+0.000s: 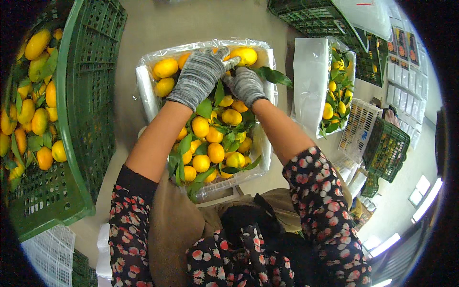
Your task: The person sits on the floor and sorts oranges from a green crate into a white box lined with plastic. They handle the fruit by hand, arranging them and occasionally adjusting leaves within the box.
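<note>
Before me stands a white box [267, 154] lined with clear plastic film, holding many orange-yellow citrus fruits with green leaves. My left hand [202, 73], in a grey striped knitted glove, lies over fruits in the far half of the box, its fingers spread toward a large yellow fruit [244, 56]. Close beside it, my right hand [246, 84], gloved alike, has its fingers bent down near that fruit and a broad green leaf [274, 76]. Whether either hand grips a fruit is hidden by the gloves. Smaller fruits [216, 153] with leaves fill the near half.
At the left stands a large green plastic crate [64, 107] of citrus fruits with leaves. To the right is another white box [311, 82] with leafy fruits, beside more green crates [386, 149] and a white crate [358, 129]. A further green crate [319, 21] is at the upper right.
</note>
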Demonstrator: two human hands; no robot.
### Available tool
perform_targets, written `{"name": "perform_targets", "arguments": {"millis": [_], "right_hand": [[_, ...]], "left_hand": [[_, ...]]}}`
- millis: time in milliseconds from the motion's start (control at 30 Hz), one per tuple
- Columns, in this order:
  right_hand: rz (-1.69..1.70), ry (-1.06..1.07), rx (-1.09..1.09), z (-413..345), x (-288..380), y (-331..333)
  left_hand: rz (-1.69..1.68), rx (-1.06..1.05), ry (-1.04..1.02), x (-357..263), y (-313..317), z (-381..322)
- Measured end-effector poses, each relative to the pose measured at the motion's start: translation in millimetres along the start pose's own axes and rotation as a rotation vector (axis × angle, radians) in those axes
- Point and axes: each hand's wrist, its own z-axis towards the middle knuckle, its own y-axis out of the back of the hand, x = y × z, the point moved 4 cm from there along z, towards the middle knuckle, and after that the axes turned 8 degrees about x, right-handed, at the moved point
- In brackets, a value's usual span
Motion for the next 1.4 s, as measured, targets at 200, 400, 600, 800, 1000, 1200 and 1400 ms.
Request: {"name": "perform_targets", "arguments": {"millis": [200, 400, 600, 800, 1000, 1200, 1400], "right_hand": [[0.348, 0.088, -0.200, -56.6, -18.6, 1.7], [0.019, 0.370, 0.134, -182.8, 18.6, -80.7], [-0.038, 0.438, 0.155, -174.8, 7.6, -87.2], [0.557, 0.304, -0.021, -138.7, 16.5, -19.1], [0.538, 0.341, -0.342, -68.3, 34.4, -24.3], [0.083, 0.194, -0.370, -38.6, 58.4, -19.3], [0.284, 0.188, -0.384, -60.4, 45.6, 5.2]], "left_hand": [[0.003, 0.008, -0.055, -6.0, -4.6, -1.2], [-0.235, -0.200, -0.135, 14.6, 50.5, -34.6], [-0.546, -0.155, 0.250, 71.9, 54.3, -110.7], [-0.402, -0.011, 0.266, 48.5, 46.3, -152.1], [-0.117, 0.172, 0.138, 28.9, 29.2, -96.6], [-0.037, 0.126, 0.127, 30.1, 1.8, -92.0], [-0.062, 0.131, 0.160, 35.0, 6.3, -92.9]]}}
